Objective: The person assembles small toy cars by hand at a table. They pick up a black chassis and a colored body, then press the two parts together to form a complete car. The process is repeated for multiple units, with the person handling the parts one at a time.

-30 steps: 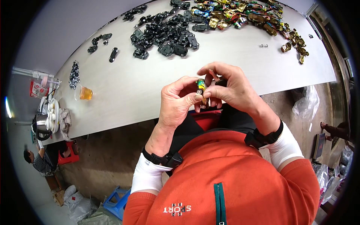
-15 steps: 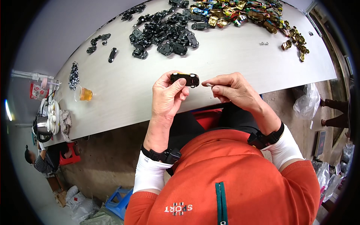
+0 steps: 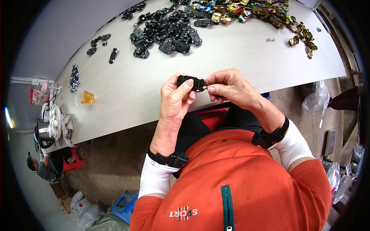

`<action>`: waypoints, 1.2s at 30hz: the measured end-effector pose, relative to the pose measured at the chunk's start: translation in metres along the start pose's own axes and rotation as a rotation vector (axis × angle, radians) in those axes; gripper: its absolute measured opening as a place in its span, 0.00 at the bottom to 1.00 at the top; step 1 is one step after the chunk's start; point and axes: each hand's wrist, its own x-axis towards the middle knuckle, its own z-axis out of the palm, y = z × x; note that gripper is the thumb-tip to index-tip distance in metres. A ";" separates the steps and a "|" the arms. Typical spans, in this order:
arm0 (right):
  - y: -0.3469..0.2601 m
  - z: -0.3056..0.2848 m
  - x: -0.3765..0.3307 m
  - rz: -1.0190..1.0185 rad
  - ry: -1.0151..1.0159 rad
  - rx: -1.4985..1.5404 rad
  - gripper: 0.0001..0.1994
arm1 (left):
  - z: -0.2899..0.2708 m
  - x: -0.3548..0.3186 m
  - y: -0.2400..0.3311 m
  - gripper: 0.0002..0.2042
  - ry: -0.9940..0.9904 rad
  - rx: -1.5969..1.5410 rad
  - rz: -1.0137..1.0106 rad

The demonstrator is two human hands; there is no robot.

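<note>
My left hand [image 3: 174, 96] is closed round a small toy car [image 3: 188, 82], with its black underside facing up and the thumb pressed across it. At the car's right end, my right hand [image 3: 229, 88] pinches a small pale piece [image 3: 205, 88] between thumb and forefinger. The piece appears to touch the car's end, and the fingertips partly hide it. Both hands are above the near edge of the table. Beyond them lies a heap of black toy car bases [image 3: 169, 32]. Farther right is a heap of shiny gold and coloured toy car bodies [image 3: 262, 11].
On the grey-white table [image 3: 127, 88] are a cup of amber liquid [image 3: 87, 97], a pile of small wheel parts [image 3: 74, 79] and a loose wheel axle [image 3: 271, 39]. A kettle [image 3: 45, 133] stands at the left. A blue stool [image 3: 125, 206] and another person [image 3: 46, 167] are lower left.
My right hand has moved left, bringing the pale piece from beside the toy car up to its right end. The toy car has tilted slightly in my left hand.
</note>
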 end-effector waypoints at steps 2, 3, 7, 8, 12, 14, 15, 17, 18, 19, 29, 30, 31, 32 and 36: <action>0.003 0.001 0.001 -0.020 0.023 -0.030 0.07 | 0.004 -0.001 0.000 0.06 0.013 0.010 0.008; 0.004 0.001 0.001 -0.030 0.036 -0.045 0.06 | 0.006 -0.001 0.001 0.06 0.016 0.026 0.022; 0.000 0.005 -0.001 -0.114 0.112 -0.125 0.04 | 0.016 -0.001 0.002 0.06 0.046 0.109 0.101; 0.002 0.006 0.000 -0.146 0.135 -0.127 0.04 | 0.019 -0.001 0.002 0.06 0.059 0.136 0.127; 0.015 0.003 0.006 -0.207 0.198 -0.111 0.04 | 0.027 0.001 -0.006 0.07 0.090 0.258 0.256; 0.023 -0.001 0.011 -0.132 0.178 -0.082 0.05 | 0.027 0.002 -0.011 0.07 0.120 0.256 0.273; 0.025 -0.003 0.012 -0.095 0.168 -0.067 0.05 | 0.025 0.004 -0.013 0.06 0.135 0.242 0.270; 0.020 0.000 0.009 -0.022 0.123 0.011 0.05 | 0.017 0.007 -0.019 0.06 0.171 0.211 0.265; 0.017 0.002 0.008 0.015 0.100 0.050 0.06 | 0.013 0.011 -0.024 0.05 0.163 0.167 0.263; 0.015 0.000 0.008 0.024 0.111 0.074 0.06 | 0.013 0.017 -0.026 0.05 0.157 0.123 0.266; -0.002 -0.031 -0.001 -0.029 0.065 -0.035 0.10 | 0.000 0.002 0.000 0.09 -0.088 0.383 -0.057; -0.005 -0.029 0.000 -0.009 0.045 -0.012 0.10 | 0.001 0.001 0.003 0.09 -0.098 0.405 -0.081; -0.008 -0.026 0.001 0.013 0.023 0.014 0.10 | 0.001 -0.001 0.005 0.09 -0.105 0.429 -0.108; -0.008 -0.024 0.002 0.035 0.000 0.041 0.10 | 0.002 -0.003 0.007 0.09 -0.110 0.453 -0.135; -0.004 -0.023 0.003 0.046 -0.124 0.041 0.09 | 0.003 -0.005 0.004 0.09 -0.154 0.415 -0.198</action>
